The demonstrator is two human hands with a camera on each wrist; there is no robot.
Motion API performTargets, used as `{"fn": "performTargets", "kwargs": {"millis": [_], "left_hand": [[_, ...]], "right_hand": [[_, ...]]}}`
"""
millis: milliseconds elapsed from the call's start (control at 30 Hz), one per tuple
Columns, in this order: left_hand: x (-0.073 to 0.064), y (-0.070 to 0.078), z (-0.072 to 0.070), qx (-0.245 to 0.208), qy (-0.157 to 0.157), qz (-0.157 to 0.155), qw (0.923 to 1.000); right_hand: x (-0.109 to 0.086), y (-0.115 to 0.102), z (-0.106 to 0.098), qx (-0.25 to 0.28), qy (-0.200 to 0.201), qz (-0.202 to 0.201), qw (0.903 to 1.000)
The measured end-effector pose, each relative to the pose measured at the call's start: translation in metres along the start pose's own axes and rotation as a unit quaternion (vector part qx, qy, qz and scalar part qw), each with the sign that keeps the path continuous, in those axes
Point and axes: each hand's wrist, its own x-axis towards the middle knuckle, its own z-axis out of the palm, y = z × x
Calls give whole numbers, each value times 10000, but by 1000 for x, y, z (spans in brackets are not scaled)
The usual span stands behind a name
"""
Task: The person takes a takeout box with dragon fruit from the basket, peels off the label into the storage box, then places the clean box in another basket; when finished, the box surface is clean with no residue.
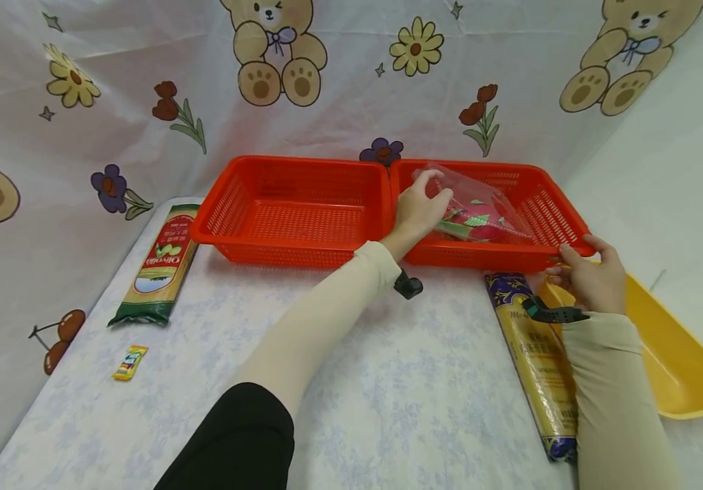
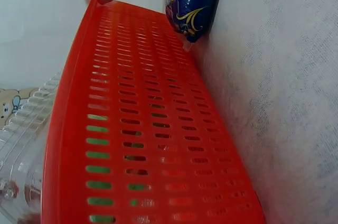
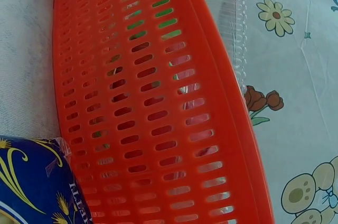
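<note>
In the head view, my left hand (image 1: 418, 211) reaches over the front rim of the right red basket (image 1: 480, 257). Its curled thumb and index finger hold the edge of a clear plastic container (image 1: 470, 190), whose ridged side shows in the left wrist view. Pink and green packages (image 1: 480, 221) lie under or within the clear plastic; which of the two I cannot tell. At the basket's front right corner, my right hand (image 1: 599, 279) grips the rim with thumb above and fingers below. Both wrist views mostly show the slotted basket wall (image 2: 142, 113).
A second red basket (image 1: 290, 255) stands directly left. The gold and blue spaghetti pack (image 1: 537, 361) lies beside my right forearm, next to a yellow basin (image 1: 682, 361). On the left lie an Olivoilà pasta pack (image 1: 164, 262) and a small yellow sachet (image 1: 130, 363).
</note>
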Motion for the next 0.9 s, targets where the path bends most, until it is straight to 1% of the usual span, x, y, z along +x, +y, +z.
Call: {"fn": "performTargets", "kwargs": {"millis": [100,200,267,300,400,500,633,767,833,900], "left_hand": [[0,0,4,25,-58,-102,9999],[-1,0,6,87,-248,-127,9996],[0,2,9,133,-516,-208,9984],[1,2,10,179,-703,-276,9970],[4,3,15,296,-1232,-478,9908],[8,4,18,394,-1597,-661,9842],[12,3,22,430,-1820,-910,9781],[16,0,26,592,-1944,-1107,9729],[18,-2,28,771,-1964,-1165,9705],[18,-2,28,955,-1910,-1192,9696]], "right_hand": [[3,4,1,-114,34,-14,9999],[5,4,2,-213,68,-66,9997],[5,5,1,-205,74,-105,9997],[5,5,0,-225,80,-117,9996],[5,5,-4,-242,125,-112,9996],[5,5,-5,-244,137,-108,9995],[5,5,-6,-250,183,-109,9995],[6,6,-4,-245,192,-114,9995],[7,7,-4,-247,184,-124,9994],[7,7,-3,-258,192,-146,9994]]}}
